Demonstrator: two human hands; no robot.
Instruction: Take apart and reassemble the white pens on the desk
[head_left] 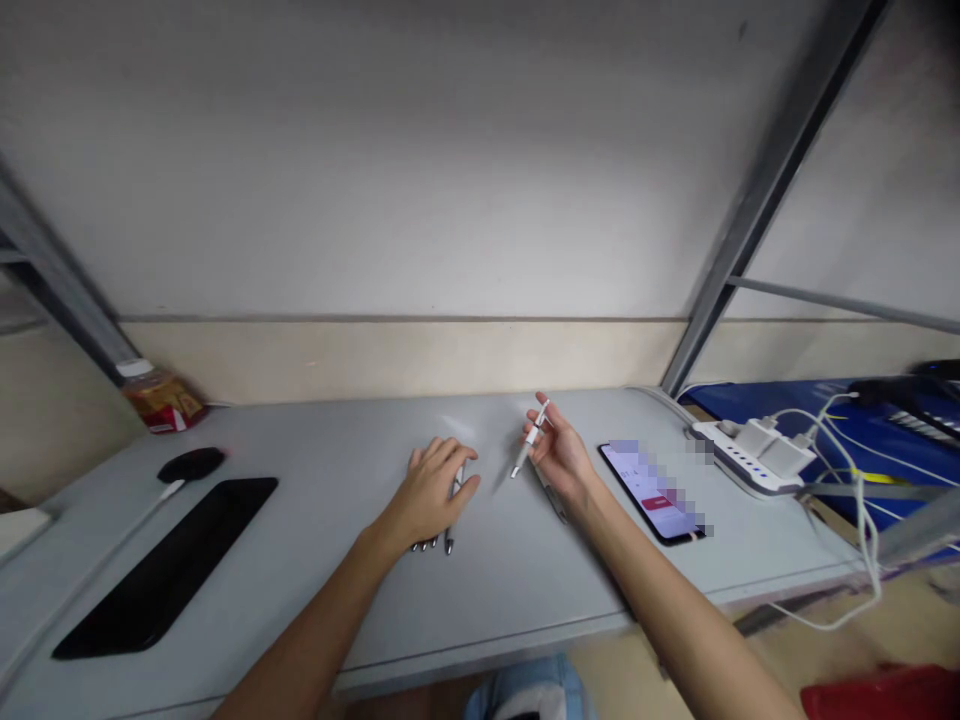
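Note:
My right hand (564, 458) is raised a little over the table, palm turned up, with a slim white-and-grey pen (530, 440) pinched between its fingers. The pen slants down to the left. Below that hand, a dark slim object (555, 500) lies partly hidden on the table. Palm down, my left hand (435, 485) rests over several pens lying side by side; mostly their dark tips (424, 546) show. Its thumb and index finger are spread, with one pen (450, 540) lying under them, apart from the row.
On the grey table (330, 560), a black slab (169, 570), a black mouse-like object (191, 464) and a bottle with red label (161, 398) stand left. Right are a lit phone (649, 490) and a white power strip (750, 460) with cables. Metal posts (750, 220) flank the table.

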